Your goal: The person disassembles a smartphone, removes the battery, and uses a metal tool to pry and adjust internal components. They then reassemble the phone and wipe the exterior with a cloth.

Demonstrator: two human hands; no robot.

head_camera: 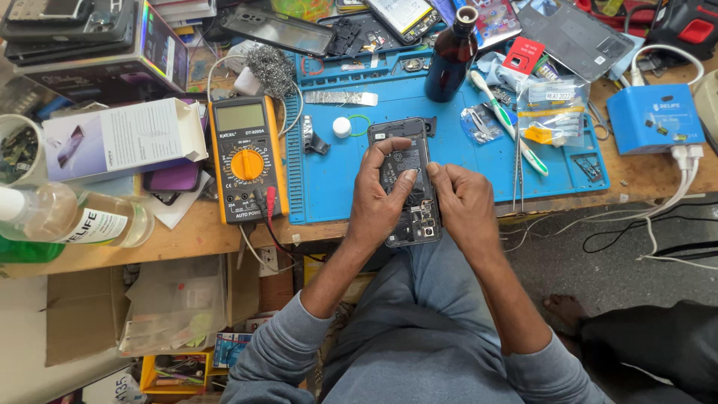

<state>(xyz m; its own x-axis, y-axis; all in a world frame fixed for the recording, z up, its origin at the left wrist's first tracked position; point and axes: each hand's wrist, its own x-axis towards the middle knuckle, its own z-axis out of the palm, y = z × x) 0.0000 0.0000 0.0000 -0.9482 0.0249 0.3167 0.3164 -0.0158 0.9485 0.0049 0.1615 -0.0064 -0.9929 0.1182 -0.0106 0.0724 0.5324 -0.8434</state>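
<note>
1. Your left hand (378,196) grips the opened smartphone (407,179) from its left edge, thumb laid across the exposed battery area, fingers wrapped behind.
2. Your right hand (465,202) clasps the phone's right edge, thumb tip pressing near the middle of the board side.
3. The phone sits centre frame, back cover off, held half over the near edge of the blue repair mat (449,161) and half over your lap.
4. Risk, as I judge it: nothing is under the lower end of the phone, so a slip of either grip would drop it to the floor.
5. Risk: thumb pressure on the bare internals could bend a connector or flex cable; I can't tell which part you're pressing.
6. The dark glass bottle (451,60) stands upper centre on the mat, near your hands; a knock could spill it over the parts.
7. The yellow multimeter (246,157) lies left of the mat, its leads trailing off the bench edge; they could snag your left forearm.
</note>
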